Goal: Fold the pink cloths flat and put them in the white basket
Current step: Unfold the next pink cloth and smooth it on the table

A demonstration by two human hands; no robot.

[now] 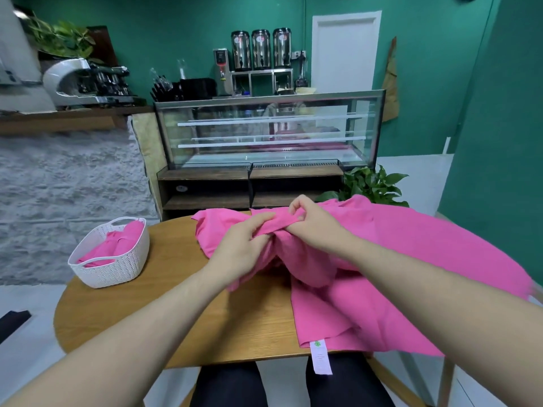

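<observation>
- Both hands work a bunched pink cloth (293, 254) at the middle of the round wooden table (182, 306); the left hand (239, 249) pinches a rumpled edge between thumb and fingers, and the right hand (313, 223) has its fingers curled round the same ridge of fabric just beside it.
- The two grips sit close together on one hem, which reads as a search for an edge or corner to pull straight before any fold can be made.
- More pink fabric (426, 259) spreads flat over the right half of the table and hangs past the near and right rim; I cannot tell how many cloths lie there. A white care label (321, 358) dangles off the near edge.
- The white basket (117, 268) stands at the left rim of the table, well apart from the hands, and already holds folded pink cloths (117, 245), so part of the job looks done.
- Bare wood lies between the basket and the bunched cloth, and on the near left side: enough room, I judge, to lay the piece flat and then carry it left.
- The overhanging fabric on the right could slide off if the held cloth drags it.
</observation>
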